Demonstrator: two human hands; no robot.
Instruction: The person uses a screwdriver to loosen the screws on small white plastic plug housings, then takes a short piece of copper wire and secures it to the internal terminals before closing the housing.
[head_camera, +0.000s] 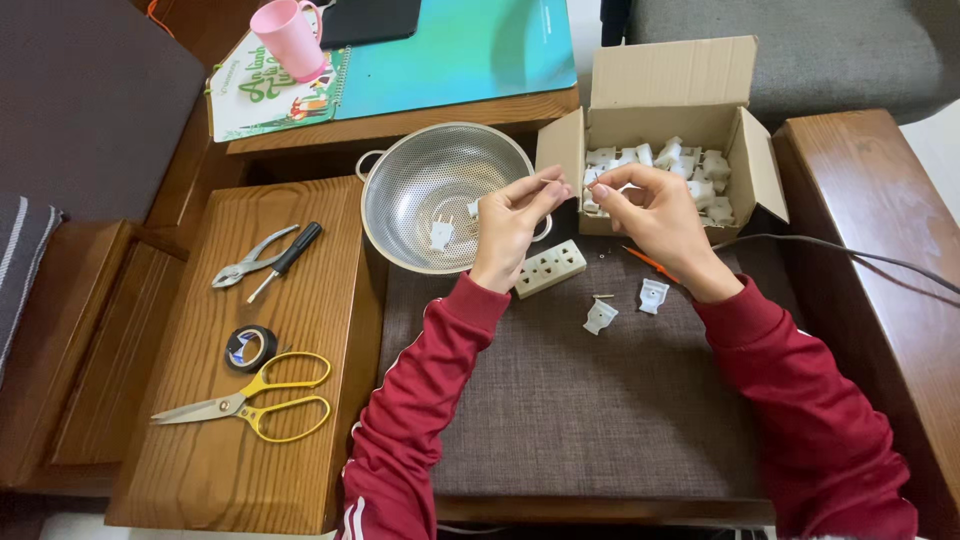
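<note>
Pinching a small white plug part (590, 180) between both hands (510, 225) (655, 215) above the desk (560, 400); one finished plug (441, 233) lies in the colander (400, 170), many remain in the cardboard box (680, 95).

Wooden bench (300, 330) with a brown woven cushion (570, 400), laden with small tools and parts.

At left on bare wood: pliers (250, 262), screwdriver (285, 260), black tape roll (250, 348), yellow-handled scissors (250, 405). At centre top, straddling wood and cushion: steel colander (430, 190). On the cushion: white socket block (550, 268), two white plug halves (625, 305) just beside each other, orange-handled tool (650, 263), open cardboard box (670, 110) at upper right. Behind, on a raised wooden surface (400, 125): teal mat (470, 50), spiral notebook (270, 100), pink mug (288, 38).
</note>
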